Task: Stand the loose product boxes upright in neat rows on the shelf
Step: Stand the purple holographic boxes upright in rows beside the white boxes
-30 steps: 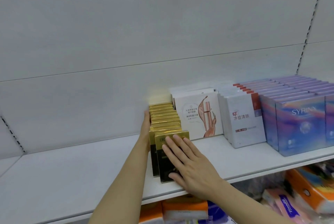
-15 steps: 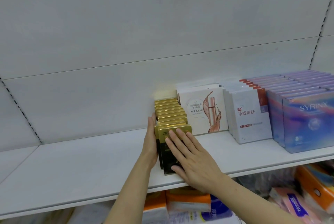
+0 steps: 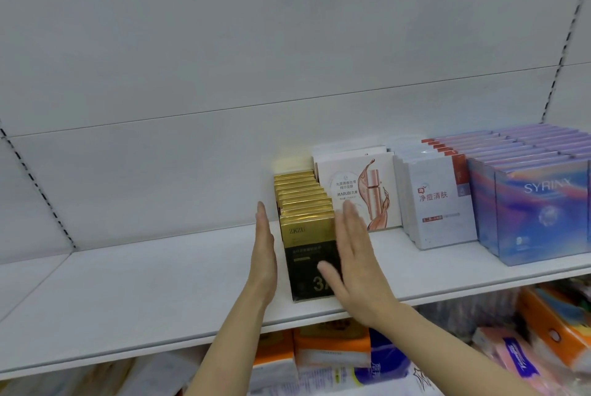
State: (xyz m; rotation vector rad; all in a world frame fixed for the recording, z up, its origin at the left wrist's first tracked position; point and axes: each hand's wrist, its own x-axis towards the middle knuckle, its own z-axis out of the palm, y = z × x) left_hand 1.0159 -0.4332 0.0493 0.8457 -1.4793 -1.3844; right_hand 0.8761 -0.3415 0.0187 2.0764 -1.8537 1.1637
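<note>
White shelf (image 3: 160,293): gold-black boxes (image 3: 307,235), white boxes (image 3: 438,203), purple boxes (image 3: 540,213), apparently upright rows.

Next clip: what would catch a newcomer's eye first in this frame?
Two flat hands, the left hand and right hand, flank a row of gold-and-black boxes standing upright mid-shelf. To their right stand rows of white Marubi boxes, white-and-red boxes and shiny blue-purple Syrinx boxes. The white shelf lies bare to the left.

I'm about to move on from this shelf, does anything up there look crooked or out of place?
Nothing serious. The gold and black boxes stand upright but fan slightly, back ones stepping left of the front one. The left hand and right hand flank them, open. The other rows look tidy.
</note>
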